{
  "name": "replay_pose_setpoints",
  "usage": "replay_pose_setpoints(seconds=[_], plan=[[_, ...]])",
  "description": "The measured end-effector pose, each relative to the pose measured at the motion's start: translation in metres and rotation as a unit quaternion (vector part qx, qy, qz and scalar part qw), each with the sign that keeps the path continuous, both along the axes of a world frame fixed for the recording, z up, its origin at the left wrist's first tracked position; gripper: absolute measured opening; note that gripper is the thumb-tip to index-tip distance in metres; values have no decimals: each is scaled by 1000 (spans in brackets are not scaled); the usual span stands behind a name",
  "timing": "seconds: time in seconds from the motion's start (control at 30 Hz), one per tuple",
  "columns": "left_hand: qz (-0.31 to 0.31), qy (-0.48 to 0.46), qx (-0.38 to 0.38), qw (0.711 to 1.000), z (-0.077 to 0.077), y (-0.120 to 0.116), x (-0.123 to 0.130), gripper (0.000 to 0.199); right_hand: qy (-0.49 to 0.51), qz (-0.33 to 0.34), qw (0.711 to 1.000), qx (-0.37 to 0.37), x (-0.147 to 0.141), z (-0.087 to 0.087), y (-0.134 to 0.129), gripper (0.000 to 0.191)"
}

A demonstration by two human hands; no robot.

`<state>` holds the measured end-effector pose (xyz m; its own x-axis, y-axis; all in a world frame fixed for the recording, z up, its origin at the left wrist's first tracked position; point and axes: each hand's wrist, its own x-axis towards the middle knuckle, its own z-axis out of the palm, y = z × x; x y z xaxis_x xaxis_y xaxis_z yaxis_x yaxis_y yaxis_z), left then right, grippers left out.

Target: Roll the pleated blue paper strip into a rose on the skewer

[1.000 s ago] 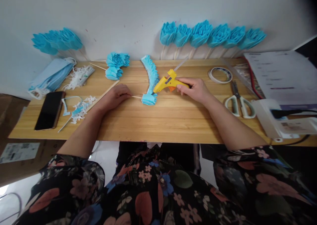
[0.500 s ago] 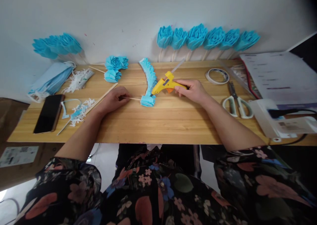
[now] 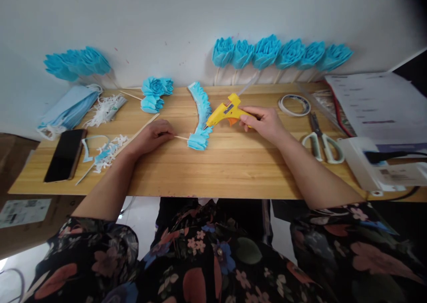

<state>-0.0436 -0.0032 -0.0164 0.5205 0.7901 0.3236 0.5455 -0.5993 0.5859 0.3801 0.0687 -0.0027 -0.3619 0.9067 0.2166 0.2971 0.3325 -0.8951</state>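
My left hand (image 3: 155,136) pinches a thin wooden stick (image 3: 181,137). The stick's far end carries a small roll of blue pleated fabric (image 3: 198,141). From this roll, the rest of the blue pleated strip (image 3: 200,102) curves away across the table, its pale inner edge showing. My right hand (image 3: 262,121) is wrapped around the handle of a yellow glue gun (image 3: 223,112), with a clear glue stick (image 3: 247,86) poking out of its back. Its nozzle points down and left, at the strip just above the roll; whether it touches cannot be made out.
Finished blue flowers on sticks (image 3: 267,52) lean against the wall. To the left are face masks (image 3: 68,109), white ear loops (image 3: 106,109), a phone (image 3: 65,155) and scraps (image 3: 108,153). Tape (image 3: 294,105), scissors (image 3: 320,138) and a white power strip (image 3: 367,167) lie at right.
The glue gun has shifted slightly along the strip, away from the stick. The roll has turned a little, and my left hand keeps its hold on the stick. The whole view dipped slightly.
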Motion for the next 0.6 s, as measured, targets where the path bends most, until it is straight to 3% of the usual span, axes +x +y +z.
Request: replay_pose_setpoints(seconds=[0.6], plan=[[-2, -4, -6, 1000, 4, -1, 1, 31, -68, -1, 996, 65, -3, -9, 0, 38]])
